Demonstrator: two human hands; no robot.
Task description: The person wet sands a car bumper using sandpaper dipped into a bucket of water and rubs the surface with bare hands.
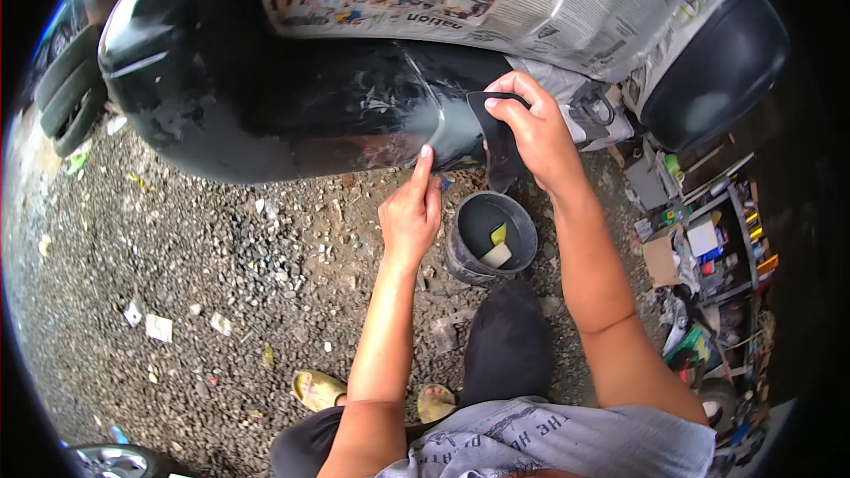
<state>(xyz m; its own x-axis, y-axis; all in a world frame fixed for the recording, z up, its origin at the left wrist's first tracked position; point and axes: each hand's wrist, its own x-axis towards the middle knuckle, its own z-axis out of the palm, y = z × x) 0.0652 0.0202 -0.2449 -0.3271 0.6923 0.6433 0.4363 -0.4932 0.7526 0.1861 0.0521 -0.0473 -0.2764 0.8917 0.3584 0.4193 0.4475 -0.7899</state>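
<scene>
The right hand (536, 128) pinches a thin dark sheet (505, 158) between thumb and fingers; the sheet hangs in a curve at the near edge of a black car panel (301, 93), just right of a dull grey patch (456, 128). The left hand (410, 219) grasps nothing visible; its index finger points away from the person, the tip at the panel's near edge left of the sheet, though I cannot tell whether it presses there. Nearer than the sheet, between the forearms, a dark bucket (462, 258) stands on the gravel (230, 274), holding a yellow-green piece (498, 235) and a pale block (497, 255). Newspaper (567, 13) covers the area beyond the panel. Tyres (66, 97) lie far left; cluttered shelves (748, 235) stand at right.
</scene>
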